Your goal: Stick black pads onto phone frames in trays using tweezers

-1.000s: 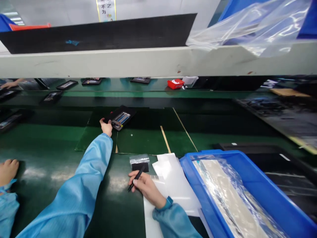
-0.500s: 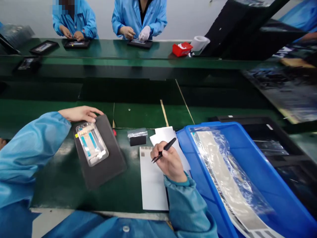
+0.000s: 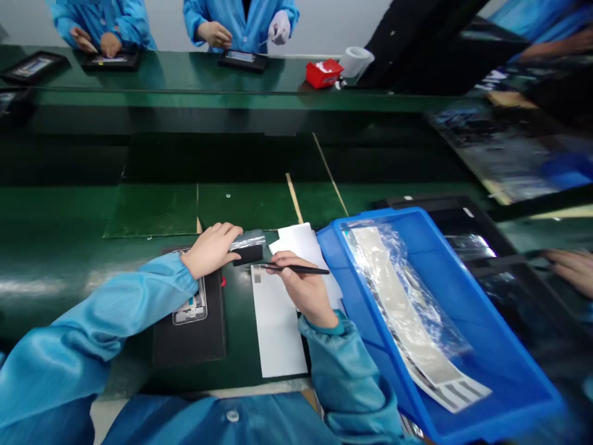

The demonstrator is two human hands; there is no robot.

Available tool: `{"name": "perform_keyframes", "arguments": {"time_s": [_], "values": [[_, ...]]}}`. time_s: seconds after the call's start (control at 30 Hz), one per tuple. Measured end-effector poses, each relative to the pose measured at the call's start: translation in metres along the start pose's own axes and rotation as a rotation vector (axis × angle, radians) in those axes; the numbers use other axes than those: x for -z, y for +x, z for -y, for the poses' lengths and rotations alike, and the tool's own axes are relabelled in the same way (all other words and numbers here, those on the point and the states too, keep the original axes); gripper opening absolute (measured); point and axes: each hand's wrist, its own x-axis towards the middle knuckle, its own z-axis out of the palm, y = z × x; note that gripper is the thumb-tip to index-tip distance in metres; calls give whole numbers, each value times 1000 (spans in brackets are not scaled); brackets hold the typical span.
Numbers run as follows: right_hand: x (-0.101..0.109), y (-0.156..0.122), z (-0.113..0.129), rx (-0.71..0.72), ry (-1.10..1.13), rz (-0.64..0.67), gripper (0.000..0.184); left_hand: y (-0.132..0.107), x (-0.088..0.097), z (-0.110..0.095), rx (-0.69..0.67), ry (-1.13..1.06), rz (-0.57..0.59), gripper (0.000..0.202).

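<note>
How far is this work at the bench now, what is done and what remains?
Done: the black tray with the phone frame lies before the person. In hand: the right hand holds a thin black tool over the white sheet; the left hand touches a small black block. Left, it seems: the tool has not reached the frame yet.

Blue bin (image 3: pixel 491 334) at right holds long printed strips (image 3: pixel 403 309) under clear film. On the far bench (image 3: pixel 185 77), a red box (image 3: pixel 324 73) sits beside a white roll (image 3: pixel 356 60). Two co-workers (image 3: pixel 241 18) stand over black trays (image 3: pixel 244 59).
</note>
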Motion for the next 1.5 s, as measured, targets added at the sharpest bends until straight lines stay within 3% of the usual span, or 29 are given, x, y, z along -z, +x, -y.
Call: {"name": "perform_keyframes", "arguments": {"time_s": [0.17, 0.3, 0.47, 0.7, 0.97, 1.5], "values": [[-8, 3, 2, 57, -43, -25, 13, -5, -20, 3, -118, -48, -143, 17], [-12, 3, 7, 93, -93, -116, 13, -7, -18, 1, -187, -80, -299, 22], [-21, 5, 12, 184, -244, -224, 11, -11, -11, -11, -141, -142, -407, 24], [-39, 13, 3, 252, -316, -276, 14, -15, -6, -21, -11, -217, -416, 17], [-42, 15, 0, 260, -377, -279, 11, -19, -3, -30, 105, -353, -428, 8], [-44, 17, -2, 284, -416, -278, 10, -21, 0, -29, 137, -402, -416, 14]]}}
